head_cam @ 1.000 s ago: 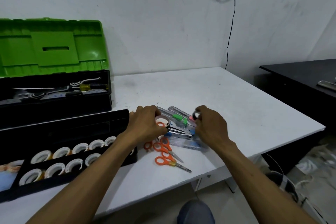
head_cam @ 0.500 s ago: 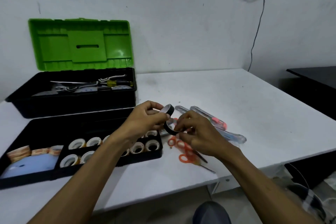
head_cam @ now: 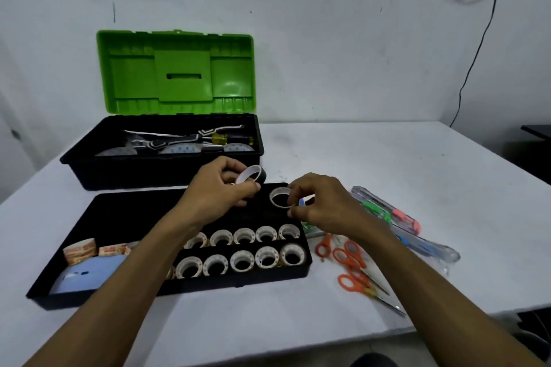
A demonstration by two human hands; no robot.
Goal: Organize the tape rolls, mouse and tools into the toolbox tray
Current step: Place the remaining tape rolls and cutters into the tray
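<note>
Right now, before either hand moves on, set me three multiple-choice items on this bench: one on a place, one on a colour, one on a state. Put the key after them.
1. In which part of the tray does the blue mouse lie?
A. its left end
B. its right end
C. its middle

2. What colour is the toolbox lid?
A. orange
B. green
C. grey

3. What is the left hand doing?
A. lying flat and open
B. making an empty fist
C. holding a black tape roll

Key:
1 A, the mouse sits in the tray's left compartment.
2 B, the raised lid is bright green.
3 C, its fingers curl round the roll above the tray, while the right hand pinches a second tape roll at the tray's back right corner.
</note>
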